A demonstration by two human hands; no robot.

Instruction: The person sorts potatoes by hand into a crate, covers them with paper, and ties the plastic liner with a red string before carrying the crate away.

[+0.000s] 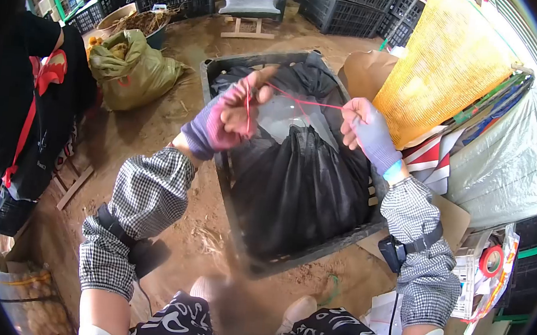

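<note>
Above a black plastic crate (pixel 253 267), a thin red string (pixel 306 100) stretches between my two gloved hands. My left hand (pixel 238 114) is curled, with the string looped over its fingers. My right hand (pixel 365 125) pinches the other end of the string. Below them, a black bag (pixel 298 189) fills the crate, its gathered top near the middle. Behind the gathered part lies clear or pale plastic (pixel 279 114). Both hands are raised over the bag, apart from each other.
A green sack (pixel 130 72) stands on the dirt floor at left. Yellow mesh (pixel 447 62) and a whitish sheet (pixel 505 163) are at right. A small stool (pixel 250 6) and stacked black crates (pixel 346 11) are behind. Red tape (pixel 491 260) lies at lower right.
</note>
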